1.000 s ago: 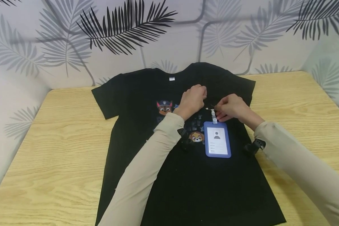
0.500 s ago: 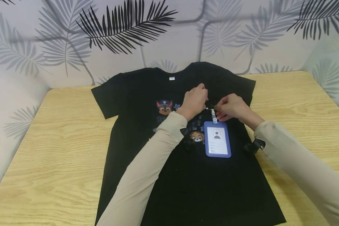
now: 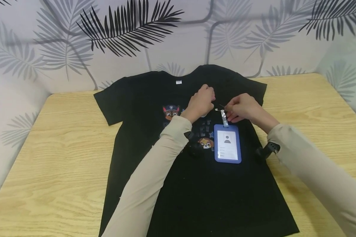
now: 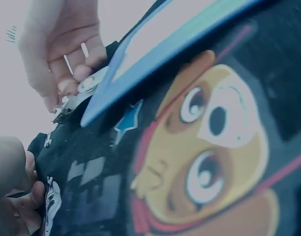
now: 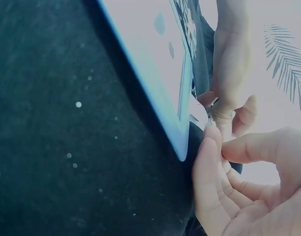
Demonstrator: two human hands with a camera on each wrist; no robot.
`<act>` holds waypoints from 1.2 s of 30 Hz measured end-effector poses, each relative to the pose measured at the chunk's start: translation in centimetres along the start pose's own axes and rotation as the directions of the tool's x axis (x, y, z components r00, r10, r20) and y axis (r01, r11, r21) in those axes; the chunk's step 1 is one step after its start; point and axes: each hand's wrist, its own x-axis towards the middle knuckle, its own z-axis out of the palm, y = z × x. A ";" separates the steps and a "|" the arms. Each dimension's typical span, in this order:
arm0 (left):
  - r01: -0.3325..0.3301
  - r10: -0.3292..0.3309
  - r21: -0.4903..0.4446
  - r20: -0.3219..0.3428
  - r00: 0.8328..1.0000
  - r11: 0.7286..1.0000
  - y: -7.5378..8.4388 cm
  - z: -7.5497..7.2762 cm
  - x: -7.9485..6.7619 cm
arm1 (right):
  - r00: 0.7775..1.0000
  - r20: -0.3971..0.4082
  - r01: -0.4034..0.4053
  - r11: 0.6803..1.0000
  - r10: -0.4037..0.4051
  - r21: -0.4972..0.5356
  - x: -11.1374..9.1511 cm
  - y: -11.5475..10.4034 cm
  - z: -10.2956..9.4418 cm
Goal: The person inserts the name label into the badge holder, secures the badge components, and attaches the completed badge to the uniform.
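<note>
A black T-shirt [image 3: 201,191] with printed cartoon dogs lies spread on the table. On its chest rests a blue badge holder [image 3: 215,144] with a white card, its short strap [image 3: 224,119] leading up to an opened safety pin [image 3: 217,109]. My right hand [image 3: 244,108] pinches the pin between thumb and fingertips, just above the strap. Beside it on the left, my left hand [image 3: 200,104] curls at the shirt's chest; in the left wrist view its fingers [image 4: 30,201] pinch the T-shirt's cloth, which rises between the hands.
The wooden table [image 3: 53,164] extends to both sides of the shirt. Behind it stands a pale wall [image 3: 181,39] with printed leaves. A black wrist camera [image 3: 267,150] sits on the right sleeve, close over the shirt.
The left hand shifts slightly toward the pin, then back up and left. The right hand rises slightly with the pin, and the strap stands a little higher. The head view tilts slightly.
</note>
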 end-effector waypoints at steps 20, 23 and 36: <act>-0.077 0.077 -0.017 0.016 0.997 0.997 -0.7 -0.5 -0.5 | 1.000 -0.003 -0.008 0.996 0.007 -0.089 0.2 -0.2 0.1; -0.094 0.094 0.013 0.017 0.995 0.995 -0.7 -0.4 -0.4 | 1.000 -0.004 -0.003 0.996 0.003 -0.094 0.2 -0.2 0.2; -0.072 0.072 -0.034 -0.004 0.997 0.997 -0.2 -0.9 -0.3 | 1.000 -0.019 0.014 0.995 -0.016 -0.100 0.6 -0.7 0.2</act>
